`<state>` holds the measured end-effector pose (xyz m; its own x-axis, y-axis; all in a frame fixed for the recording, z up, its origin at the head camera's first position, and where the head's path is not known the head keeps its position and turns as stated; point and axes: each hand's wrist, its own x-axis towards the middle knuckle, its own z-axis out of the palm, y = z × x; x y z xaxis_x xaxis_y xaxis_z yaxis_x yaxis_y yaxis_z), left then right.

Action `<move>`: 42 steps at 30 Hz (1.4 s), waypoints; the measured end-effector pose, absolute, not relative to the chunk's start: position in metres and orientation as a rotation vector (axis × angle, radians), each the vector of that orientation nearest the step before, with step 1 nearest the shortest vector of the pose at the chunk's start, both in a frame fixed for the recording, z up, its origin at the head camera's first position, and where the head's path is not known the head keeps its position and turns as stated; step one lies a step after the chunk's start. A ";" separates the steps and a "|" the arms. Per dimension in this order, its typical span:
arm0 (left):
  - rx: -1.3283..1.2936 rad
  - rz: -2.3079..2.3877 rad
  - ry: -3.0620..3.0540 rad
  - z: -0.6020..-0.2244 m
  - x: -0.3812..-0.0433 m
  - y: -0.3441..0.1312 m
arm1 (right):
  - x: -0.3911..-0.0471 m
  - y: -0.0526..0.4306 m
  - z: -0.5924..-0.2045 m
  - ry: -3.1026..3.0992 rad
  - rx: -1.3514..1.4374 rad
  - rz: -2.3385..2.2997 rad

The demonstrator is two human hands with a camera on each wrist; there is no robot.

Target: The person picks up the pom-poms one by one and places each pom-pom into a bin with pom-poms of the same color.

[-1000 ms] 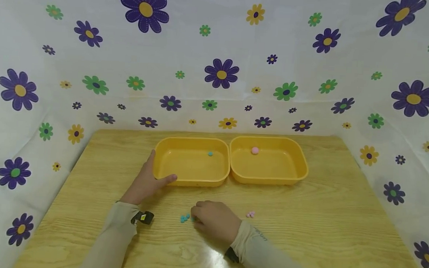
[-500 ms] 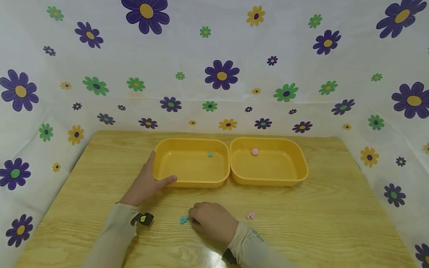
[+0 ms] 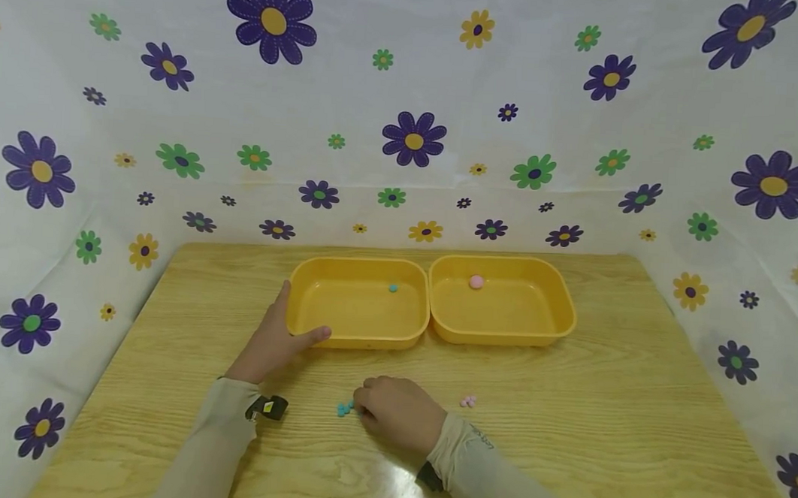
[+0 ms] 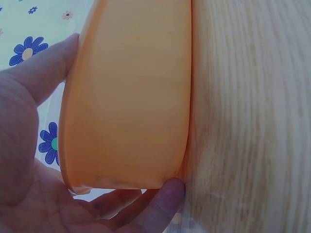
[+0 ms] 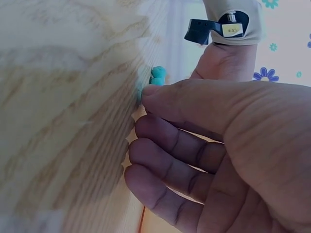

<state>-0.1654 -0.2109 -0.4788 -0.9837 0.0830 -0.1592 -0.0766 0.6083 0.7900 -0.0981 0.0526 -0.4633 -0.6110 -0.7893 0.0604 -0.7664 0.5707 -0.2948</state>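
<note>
My left hand (image 3: 278, 337) holds the front left corner of the left yellow tray (image 3: 356, 342), thumb along the front and fingers round the end. The left wrist view has the thumb at the rim and fingertips against the outer wall of the tray (image 4: 131, 97). In front of the trays, my right hand (image 3: 400, 414) is low over the table, its thumb and fingertips pinching at a small teal ball mostly hidden by them. Right beside those fingertips lie several teal balls (image 3: 345, 409); in the right wrist view, teal balls (image 5: 158, 75) show just past the thumb.
A second yellow tray (image 3: 503, 339) stands against the first one's right side, with a pink ball (image 3: 476, 282) in it. One teal ball (image 3: 393, 288) lies in the left tray. Several small pink balls (image 3: 468, 401) sit on the wooden table (image 3: 600, 425). Flowered cloth (image 3: 353, 89) surrounds the back and sides.
My right hand has shifted slightly left, closer to the teal balls, and its fingers stay down at them. The left hand and both trays hold their places.
</note>
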 end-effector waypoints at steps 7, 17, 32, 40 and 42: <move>0.015 1.332 2.657 -0.481 -0.166 -0.211 | -0.101 0.054 -0.467 2.753 -1.333 -0.431; 0.014 1.316 2.656 -0.480 -0.166 -0.212 | -0.111 0.064 -0.458 2.791 -1.272 -0.626; 0.019 1.252 2.679 -0.479 -0.164 -0.211 | -0.130 0.089 -0.444 2.868 -1.206 -0.857; 0.027 1.285 2.666 -0.479 -0.163 -0.211 | -0.137 0.097 -0.438 2.930 -1.161 -0.954; 0.028 1.291 2.665 -0.478 -0.163 -0.211 | -0.138 0.098 -0.436 2.955 -1.147 -0.974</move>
<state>-0.1631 -0.2107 -0.4781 -0.9835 0.0950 -0.1538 -0.0617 0.6229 0.7799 -0.1380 0.0984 -0.4360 -0.7472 -0.5607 0.3568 -0.6630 0.5913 -0.4592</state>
